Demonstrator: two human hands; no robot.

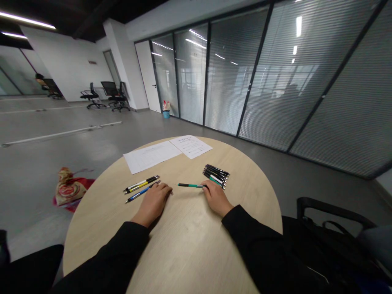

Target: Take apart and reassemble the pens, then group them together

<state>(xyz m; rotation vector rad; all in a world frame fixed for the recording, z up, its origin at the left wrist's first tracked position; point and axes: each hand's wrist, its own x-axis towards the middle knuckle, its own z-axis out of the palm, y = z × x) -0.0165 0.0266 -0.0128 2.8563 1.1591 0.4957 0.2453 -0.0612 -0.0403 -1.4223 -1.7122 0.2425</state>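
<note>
Between the thumb and fingers of my right hand (216,198) is a pen with a green and black barrel (190,185), its tip pointing left just above the tabletop. Beside that hand lies a row of mostly black pens (216,173), with a white one and a green one among them. My left hand (155,202) rests low on the table with its fingers curled together. A small shiny end pokes out at its fingertips; the rest is hidden. Just left of it lie a blue pen (137,195), a yellow pen (137,188) and a white and black pen (139,183).
Two printed sheets (153,155) lie at the far side of the round wooden table (190,253). A bag (69,190) sits on the floor to the left. A black chair (333,208) stands close on the right. Glass partitions (235,73) line the back.
</note>
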